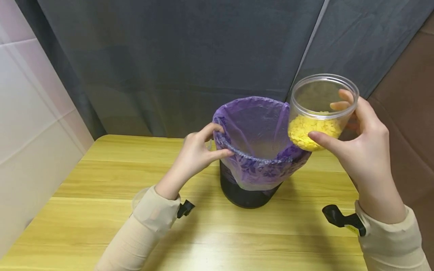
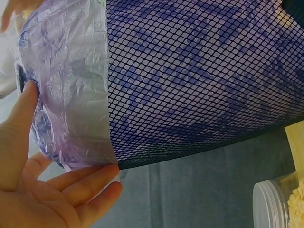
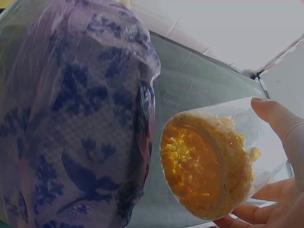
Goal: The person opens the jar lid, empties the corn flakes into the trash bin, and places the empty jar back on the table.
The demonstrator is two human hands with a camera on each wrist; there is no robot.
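Two hands grasp things: the left hand [image 1: 200, 152] pinches a bin [image 1: 245, 195] through its purple bag [image 1: 261, 175], mid-frame; the right hand [image 1: 367, 148] grips a clear jar [image 1: 301, 105] of yellow flakes [image 1: 301, 131], right of centre. A second jar [image 2: 268, 204] shows lower right in the left-wrist view. Grey curtain [image 1: 169, 67] backs the table [image 1: 101, 180], whose top spreads lower left; a brown panel [image 1: 407, 113] bounds the right.

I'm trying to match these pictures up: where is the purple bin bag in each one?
Head: the purple bag is just right of centre.
Left wrist: the bag folds over at left; its print shows through the black mesh bin, centre and right.
Right wrist: the bag fills roughly the left half.
Shared landmark: the grey curtain behind.
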